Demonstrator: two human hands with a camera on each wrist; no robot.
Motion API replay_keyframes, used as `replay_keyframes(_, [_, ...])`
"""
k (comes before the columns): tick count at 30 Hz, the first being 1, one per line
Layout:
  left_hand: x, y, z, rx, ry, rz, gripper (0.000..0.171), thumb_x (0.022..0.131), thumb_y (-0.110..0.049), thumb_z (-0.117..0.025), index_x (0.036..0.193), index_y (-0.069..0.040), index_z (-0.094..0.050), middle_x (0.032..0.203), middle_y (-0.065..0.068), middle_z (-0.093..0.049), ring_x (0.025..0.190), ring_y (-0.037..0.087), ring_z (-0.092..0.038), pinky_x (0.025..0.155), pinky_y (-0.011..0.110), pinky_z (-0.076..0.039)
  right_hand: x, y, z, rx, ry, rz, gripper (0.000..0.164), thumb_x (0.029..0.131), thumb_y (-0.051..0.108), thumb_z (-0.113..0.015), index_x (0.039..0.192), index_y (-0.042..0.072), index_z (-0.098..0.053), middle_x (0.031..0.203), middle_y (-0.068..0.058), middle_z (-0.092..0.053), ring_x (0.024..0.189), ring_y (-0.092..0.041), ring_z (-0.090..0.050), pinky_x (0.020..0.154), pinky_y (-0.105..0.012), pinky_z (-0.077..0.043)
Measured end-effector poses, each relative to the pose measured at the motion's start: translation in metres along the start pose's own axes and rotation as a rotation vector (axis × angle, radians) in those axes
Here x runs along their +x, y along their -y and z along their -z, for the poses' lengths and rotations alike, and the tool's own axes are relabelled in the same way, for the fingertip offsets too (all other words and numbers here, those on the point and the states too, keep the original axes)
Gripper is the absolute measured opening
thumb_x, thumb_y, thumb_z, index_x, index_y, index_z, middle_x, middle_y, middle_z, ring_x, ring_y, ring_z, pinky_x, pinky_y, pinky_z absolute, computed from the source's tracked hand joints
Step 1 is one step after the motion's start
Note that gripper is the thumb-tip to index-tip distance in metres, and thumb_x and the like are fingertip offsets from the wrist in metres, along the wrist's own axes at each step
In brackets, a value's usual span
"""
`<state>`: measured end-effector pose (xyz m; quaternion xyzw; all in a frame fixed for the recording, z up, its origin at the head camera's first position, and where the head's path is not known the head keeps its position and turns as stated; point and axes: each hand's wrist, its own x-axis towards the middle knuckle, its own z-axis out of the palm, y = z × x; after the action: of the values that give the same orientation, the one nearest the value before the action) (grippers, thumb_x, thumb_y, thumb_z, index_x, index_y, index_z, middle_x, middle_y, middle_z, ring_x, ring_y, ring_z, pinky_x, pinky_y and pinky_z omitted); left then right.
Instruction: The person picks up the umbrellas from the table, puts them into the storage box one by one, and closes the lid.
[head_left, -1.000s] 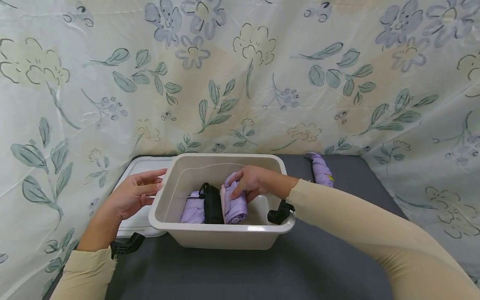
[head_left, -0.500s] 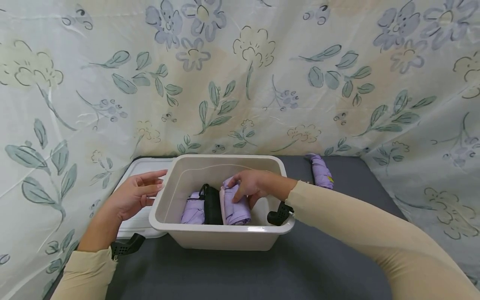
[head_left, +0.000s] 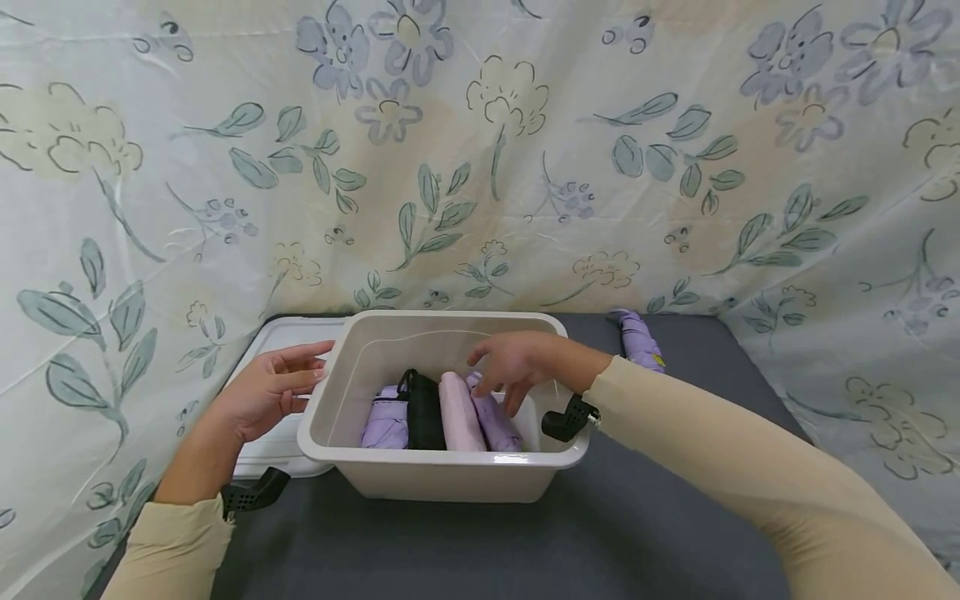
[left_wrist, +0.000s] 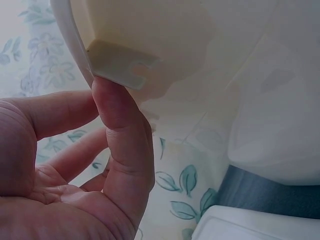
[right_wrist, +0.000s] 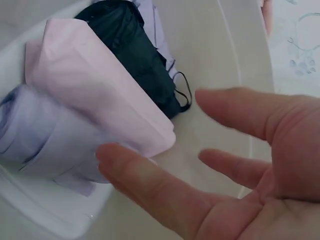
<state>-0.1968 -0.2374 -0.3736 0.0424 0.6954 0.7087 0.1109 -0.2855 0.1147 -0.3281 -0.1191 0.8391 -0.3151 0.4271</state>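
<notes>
My right hand (head_left: 521, 362) is inside the beige plastic bin (head_left: 442, 457), its fingers spread just above a rolled purple folding umbrella (head_left: 498, 425). That umbrella leans in the bin, and in the right wrist view my fingertips overlap its blurred edge. To its left stand a pink roll (head_left: 461, 412), a black folding umbrella (head_left: 425, 417) with a wrist loop, and another purple folded bundle (head_left: 386, 423). At the bin's left side, my left hand (head_left: 266, 392) touches the outside of the rim with its fingertips, the fingers loosely bent.
A white lid (head_left: 273, 335) lies flat left of the bin, partly beneath its overhanging rim. Behind my right forearm another purple folded umbrella (head_left: 641, 340) lies on the dark grey tabletop (head_left: 450, 550). A floral curtain (head_left: 480, 167) closes off the back and sides.
My right hand has let go of the purple umbrella and risen slightly. The umbrella now leans to the right of the pink roll, which shows more fully. The left hand stays put.
</notes>
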Motion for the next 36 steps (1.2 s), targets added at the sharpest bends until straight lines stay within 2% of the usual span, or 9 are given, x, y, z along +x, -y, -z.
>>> replay_keyframes(6, [0.001,-0.001,0.000,-0.004,0.000,0.002,0.043,0.102,-0.007,-0.060,0.144,-0.017,-0.061,0.105,-0.004,-0.073,0.092,0.012,-0.075,0.080,0.032,-0.063,-0.007,-0.004,0.016,0.015,0.014,0.036,0.066,0.095,0.015,-0.072,0.154,0.010,-0.042,0.139,-0.026,-0.059,0.111,-0.040,-0.071,0.085,-0.044,-0.063])
replay_keyframes(12, [0.002,-0.002,0.000,-0.015,0.006,-0.002,0.041,0.102,-0.006,-0.060,0.142,-0.017,-0.062,0.104,-0.004,-0.072,0.091,0.011,-0.075,0.080,0.032,-0.063,-0.019,-0.012,0.033,0.077,0.001,0.100,0.065,0.098,0.016,-0.070,0.156,0.011,-0.041,0.136,-0.018,-0.063,0.111,-0.031,-0.071,0.090,-0.044,-0.062])
replay_keyframes(18, [0.003,-0.004,0.001,-0.019,0.012,0.005,0.040,0.103,-0.007,-0.060,0.141,-0.019,-0.063,0.104,-0.004,-0.072,0.092,0.012,-0.075,0.080,0.032,-0.063,-0.032,-0.020,0.044,0.185,-0.008,0.207,0.064,0.100,0.014,-0.066,0.157,0.008,-0.037,0.149,-0.021,-0.053,0.121,-0.034,-0.066,0.099,-0.049,-0.057])
replay_keyframes(25, [0.004,-0.003,0.002,-0.031,0.016,0.008,0.037,0.103,-0.006,-0.059,0.135,-0.023,-0.068,0.104,-0.004,-0.072,0.091,0.012,-0.076,0.080,0.032,-0.063,-0.041,-0.034,0.053,0.315,-0.052,0.307,0.060,0.102,0.012,-0.063,0.156,0.004,-0.037,0.154,-0.028,-0.043,0.118,-0.033,-0.067,0.105,-0.054,-0.053])
replay_keyframes(32, [0.004,-0.003,0.004,-0.035,0.013,0.016,0.038,0.103,-0.008,-0.060,0.137,-0.024,-0.067,0.105,-0.004,-0.072,0.093,0.012,-0.076,0.080,0.032,-0.063,-0.056,-0.049,0.060,0.403,-0.106,0.403,0.054,0.104,0.010,-0.059,0.154,0.003,-0.039,0.152,-0.028,-0.045,0.130,-0.043,-0.059,0.101,-0.047,-0.056])
replay_keyframes(36, [0.005,-0.004,0.004,-0.036,0.019,0.010,0.038,0.103,-0.008,-0.059,0.137,-0.023,-0.067,0.105,-0.004,-0.073,0.093,0.012,-0.076,0.080,0.032,-0.063,-0.065,-0.061,0.069,0.460,-0.149,0.437,0.050,0.105,0.011,-0.058,0.152,0.004,-0.042,0.148,-0.027,-0.050,0.125,-0.037,-0.065,0.100,-0.042,-0.057])
